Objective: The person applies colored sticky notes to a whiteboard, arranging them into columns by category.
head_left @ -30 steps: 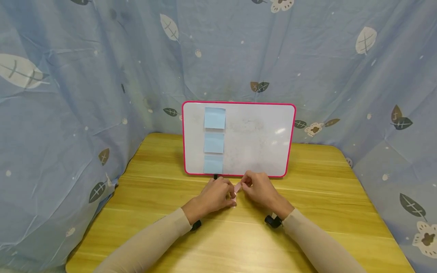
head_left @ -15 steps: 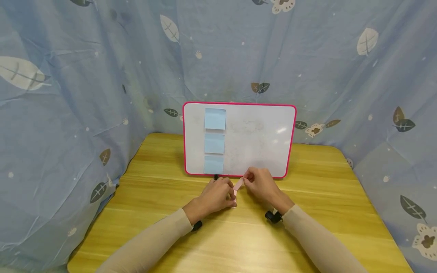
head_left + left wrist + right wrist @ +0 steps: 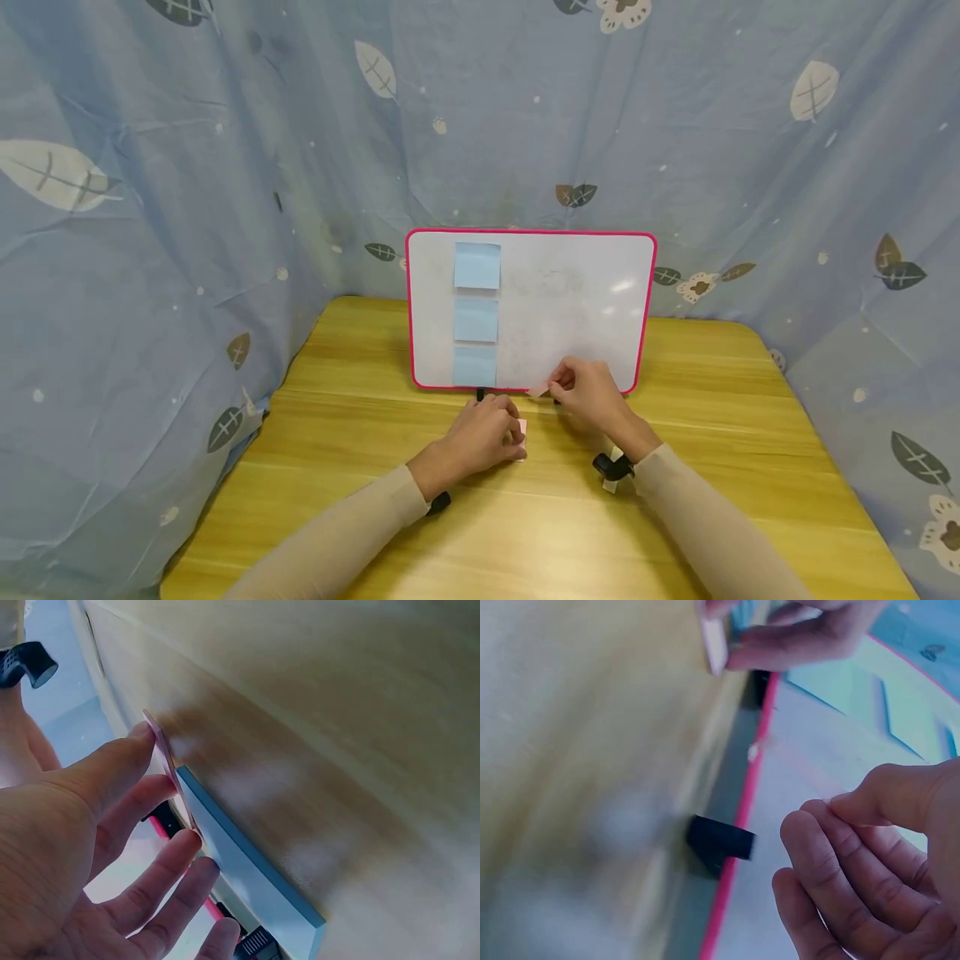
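My left hand (image 3: 483, 432) rests low over the table and grips a small pink sticky note pad (image 3: 522, 428) by its edges, thumb on one side and fingers on the other. Right beside that pad, in the left wrist view, lies a blue pad (image 3: 251, 874); the left hand hides it from the head view. My right hand (image 3: 594, 397) pinches a single pink sticky note (image 3: 537, 390) between thumb and fingertips, at the lower edge of the whiteboard (image 3: 577, 312). In the right wrist view that note is too blurred to make out clearly.
Three blue sticky notes (image 3: 477, 266) are stuck in a column on the board's left part. The pink-framed board stands upright on black feet (image 3: 720, 841) on the wooden table (image 3: 517, 533). A patterned blue curtain (image 3: 487, 108) surrounds the table.
My right hand has drawn the pink note up and away from the pad, and it has come free. It moved toward the board's lower edge. The left hand stays on the pad.
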A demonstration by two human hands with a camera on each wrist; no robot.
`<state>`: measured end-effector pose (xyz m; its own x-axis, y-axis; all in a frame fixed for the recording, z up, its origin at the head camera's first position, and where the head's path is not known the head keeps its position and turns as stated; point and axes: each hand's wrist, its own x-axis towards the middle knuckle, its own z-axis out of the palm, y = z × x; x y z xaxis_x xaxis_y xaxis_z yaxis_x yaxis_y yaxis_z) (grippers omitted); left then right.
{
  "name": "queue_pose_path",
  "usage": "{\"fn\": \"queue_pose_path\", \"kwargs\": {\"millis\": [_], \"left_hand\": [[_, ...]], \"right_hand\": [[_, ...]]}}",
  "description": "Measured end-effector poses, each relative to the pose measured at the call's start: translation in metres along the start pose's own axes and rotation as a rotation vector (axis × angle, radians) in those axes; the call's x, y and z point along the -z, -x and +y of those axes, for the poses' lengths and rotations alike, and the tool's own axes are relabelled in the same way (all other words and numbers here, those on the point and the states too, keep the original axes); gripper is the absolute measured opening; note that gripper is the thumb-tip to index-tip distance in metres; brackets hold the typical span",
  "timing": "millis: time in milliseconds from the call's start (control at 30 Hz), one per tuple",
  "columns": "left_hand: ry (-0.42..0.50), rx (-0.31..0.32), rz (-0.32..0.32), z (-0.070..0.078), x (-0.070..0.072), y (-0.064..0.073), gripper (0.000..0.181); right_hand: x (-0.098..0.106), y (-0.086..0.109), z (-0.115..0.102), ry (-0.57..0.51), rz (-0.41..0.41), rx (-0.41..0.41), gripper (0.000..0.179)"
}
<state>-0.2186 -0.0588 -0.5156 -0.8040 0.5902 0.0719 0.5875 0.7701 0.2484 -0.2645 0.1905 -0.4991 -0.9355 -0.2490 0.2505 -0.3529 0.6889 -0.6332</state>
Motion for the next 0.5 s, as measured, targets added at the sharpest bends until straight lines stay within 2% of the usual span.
{"fn": "queue_pose_path", "kwargs": {"millis": [233, 500], "left_hand": [[-0.007, -0.012, 0.008, 0.002, 0.0, 0.0, 0.017], [-0.032, -0.037, 0.028, 0.003, 0.005, 0.0, 0.016]], "right_hand": [[0.017, -0.004, -0.005, -0.002, 0.041, 0.009, 0.006], [0.029, -0.008, -0.018, -0.01, 0.112, 0.063, 0.006]]}}
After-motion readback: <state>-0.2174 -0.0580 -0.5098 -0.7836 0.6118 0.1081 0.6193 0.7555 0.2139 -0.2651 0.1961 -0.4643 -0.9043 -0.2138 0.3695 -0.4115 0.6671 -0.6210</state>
